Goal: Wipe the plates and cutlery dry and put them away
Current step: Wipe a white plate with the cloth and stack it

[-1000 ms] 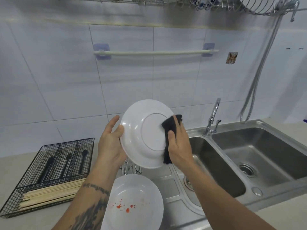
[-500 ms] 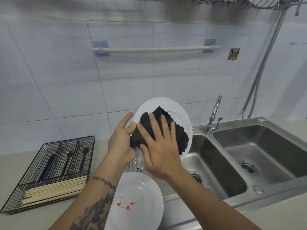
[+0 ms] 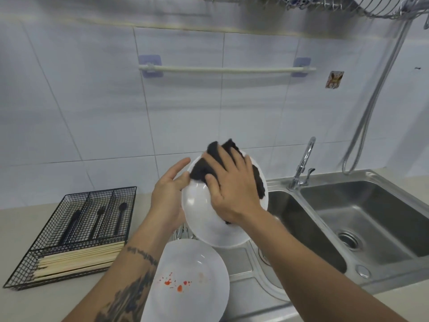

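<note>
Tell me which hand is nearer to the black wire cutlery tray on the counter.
Left. The left hand holds the plate's rim, nearer the tray. The right hand presses the cloth farther right, toward the sink.

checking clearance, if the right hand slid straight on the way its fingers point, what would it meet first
Its fingers point up and away across the black cloth on the held white plate. Past the plate's rim, the right hand would probably meet the white tiled wall, though depth is unclear.

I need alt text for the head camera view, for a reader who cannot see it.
The right hand presses a black cloth onto a white plate, which the left hand holds by its edge above a double sink. Below lies a red-spotted plate.
</note>
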Available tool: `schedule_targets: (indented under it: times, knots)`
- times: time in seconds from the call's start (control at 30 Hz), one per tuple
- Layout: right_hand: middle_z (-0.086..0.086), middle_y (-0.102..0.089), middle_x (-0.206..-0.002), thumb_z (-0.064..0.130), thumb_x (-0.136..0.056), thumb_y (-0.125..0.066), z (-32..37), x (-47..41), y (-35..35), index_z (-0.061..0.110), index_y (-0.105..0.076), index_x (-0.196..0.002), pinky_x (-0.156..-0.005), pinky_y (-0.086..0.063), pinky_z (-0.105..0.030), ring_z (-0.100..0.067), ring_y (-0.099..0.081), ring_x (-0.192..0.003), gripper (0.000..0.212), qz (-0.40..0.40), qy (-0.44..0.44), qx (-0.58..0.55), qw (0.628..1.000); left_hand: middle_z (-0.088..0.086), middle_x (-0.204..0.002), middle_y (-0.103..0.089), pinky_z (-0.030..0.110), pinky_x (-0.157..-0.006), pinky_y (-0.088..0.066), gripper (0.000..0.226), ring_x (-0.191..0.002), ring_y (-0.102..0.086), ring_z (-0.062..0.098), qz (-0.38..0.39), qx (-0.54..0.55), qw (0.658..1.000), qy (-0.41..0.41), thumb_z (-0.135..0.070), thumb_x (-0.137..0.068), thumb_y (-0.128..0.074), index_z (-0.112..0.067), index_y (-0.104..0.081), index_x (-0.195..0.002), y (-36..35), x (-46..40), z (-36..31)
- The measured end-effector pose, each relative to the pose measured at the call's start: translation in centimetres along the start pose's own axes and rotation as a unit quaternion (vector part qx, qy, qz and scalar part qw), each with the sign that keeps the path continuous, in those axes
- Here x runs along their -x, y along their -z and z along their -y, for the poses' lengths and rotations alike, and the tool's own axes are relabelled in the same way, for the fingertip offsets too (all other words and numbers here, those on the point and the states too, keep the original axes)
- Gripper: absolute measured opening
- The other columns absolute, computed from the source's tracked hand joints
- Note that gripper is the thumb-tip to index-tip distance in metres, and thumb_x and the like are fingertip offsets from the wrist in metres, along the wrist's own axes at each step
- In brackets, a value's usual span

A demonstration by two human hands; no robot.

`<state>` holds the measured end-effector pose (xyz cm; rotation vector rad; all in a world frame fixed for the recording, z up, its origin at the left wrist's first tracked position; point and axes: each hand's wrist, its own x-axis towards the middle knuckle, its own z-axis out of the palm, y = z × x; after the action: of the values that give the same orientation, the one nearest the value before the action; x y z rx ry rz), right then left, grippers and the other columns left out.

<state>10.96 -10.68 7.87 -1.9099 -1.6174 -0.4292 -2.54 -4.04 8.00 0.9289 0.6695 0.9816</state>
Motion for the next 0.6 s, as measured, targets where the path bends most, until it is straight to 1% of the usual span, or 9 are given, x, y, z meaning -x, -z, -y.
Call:
schedule_targets:
  times: [0.03,0.1,0.23,0.27,0.33,0.4,0.47,0.53,0.6]
  knots:
    - [0.001,-0.03,-0.158,0.042,-0.094,-0.028,0.4,-0.3,0.0,0.034,-0.04,-0.146,-0.119,-0.009,-0.048,-0.028,-0.023,-0.143,0.053,0.001,0.016,0.008,1.0,0.012,-0.111,-0.075,0.04,-0.084,-0.058,0.04,-0.093,-0.073,0.027,0.003,0.006,1.0,-0.001,0.005,-0.096,-0.049,-0.022,-0.068,-0.119,-0.3,0.0,0.0]
    - [0.002,-0.029,-0.158,0.043,-0.095,-0.028,0.1,-1.0,0.0,0.035,-0.037,-0.147,-0.119,-0.008,-0.05,-0.026,-0.022,-0.144,0.053,0.006,0.014,0.003,1.0,0.011,-0.11,-0.075,0.04,-0.082,-0.058,0.037,-0.093,-0.074,0.027,0.002,0.005,1.0,-0.009,0.002,-0.098,-0.05,-0.023,-0.068,-0.118,-0.4,-0.1,-0.2]
    - [0.003,-0.035,-0.154,0.044,-0.095,-0.023,-3.5,-0.3,-0.8,0.034,-0.035,-0.146,-0.113,-0.025,-0.051,-0.024,-0.032,-0.139,0.053,-0.008,-0.07,-0.069,0.995,0.012,-0.113,-0.073,0.04,-0.079,-0.058,0.032,-0.088,-0.07,0.026,-0.039,-0.009,0.999,-0.017,-0.01,-0.099,-0.056,-0.032,-0.072,-0.115,1.3,-0.1,-0.2]
    - [0.002,-0.037,-0.153,0.042,-0.096,-0.023,-4.2,0.4,-1.1,0.032,-0.036,-0.145,-0.113,-0.027,-0.047,-0.023,-0.035,-0.137,0.052,-0.014,-0.094,-0.103,0.99,0.01,-0.115,-0.072,0.04,-0.079,-0.058,0.032,-0.089,-0.069,0.025,-0.046,-0.008,0.999,-0.013,-0.011,-0.099,-0.057,-0.034,-0.073,-0.115,1.7,0.0,-0.1]
    - [0.003,-0.035,-0.154,0.036,-0.097,-0.027,-4.6,2.0,-2.0,0.033,-0.035,-0.146,-0.115,-0.021,-0.034,-0.02,-0.032,-0.138,0.05,-0.018,-0.133,-0.166,0.977,0.009,-0.117,-0.072,0.039,-0.077,-0.058,0.032,-0.092,-0.07,0.025,-0.046,-0.015,0.999,-0.009,-0.013,-0.099,-0.057,-0.036,-0.073,-0.114,2.3,0.0,0.2]
    - [0.006,-0.03,-0.156,0.035,-0.097,-0.029,-4.0,2.8,-2.2,0.034,-0.031,-0.148,-0.114,-0.017,-0.029,-0.017,-0.026,-0.14,0.051,-0.024,-0.158,-0.191,0.968,0.009,-0.117,-0.072,0.039,-0.078,-0.058,0.032,-0.096,-0.07,0.027,-0.041,-0.024,0.999,-0.009,-0.013,-0.099,-0.057,-0.037,-0.073,-0.113,2.2,0.0,0.4]
    - [0.005,-0.027,-0.158,0.037,-0.096,-0.028,-3.0,2.3,-1.9,0.032,-0.029,-0.149,-0.116,-0.015,-0.034,-0.019,-0.023,-0.143,0.054,-0.033,-0.148,-0.165,0.975,0.01,-0.118,-0.072,0.044,-0.082,-0.059,0.033,-0.101,-0.071,0.03,-0.036,-0.037,0.999,-0.006,-0.013,-0.099,-0.058,-0.038,-0.074,-0.112,1.7,-0.1,0.4]
    - [0.004,-0.025,-0.159,0.041,-0.095,-0.025,-2.2,1.5,-1.3,0.031,-0.03,-0.15,-0.118,-0.012,-0.039,-0.022,-0.02,-0.145,0.056,-0.032,-0.104,-0.111,0.988,0.01,-0.119,-0.071,0.049,-0.086,-0.059,0.033,-0.105,-0.07,0.034,-0.028,-0.048,0.998,-0.006,-0.013,-0.098,-0.058,-0.039,-0.073,-0.112,1.0,-0.1,0.5]
    - [0.004,-0.024,-0.16,0.042,-0.095,-0.024,-2.0,1.0,-0.9,0.033,-0.03,-0.15,-0.12,-0.01,-0.044,-0.022,-0.017,-0.147,0.056,-0.03,-0.072,-0.088,0.993,0.011,-0.119,-0.071,0.049,-0.086,-0.059,0.033,-0.104,-0.07,0.035,-0.026,-0.042,0.999,-0.012,-0.013,-0.098,-0.058,-0.038,-0.073,-0.113,0.6,-0.2,0.5]
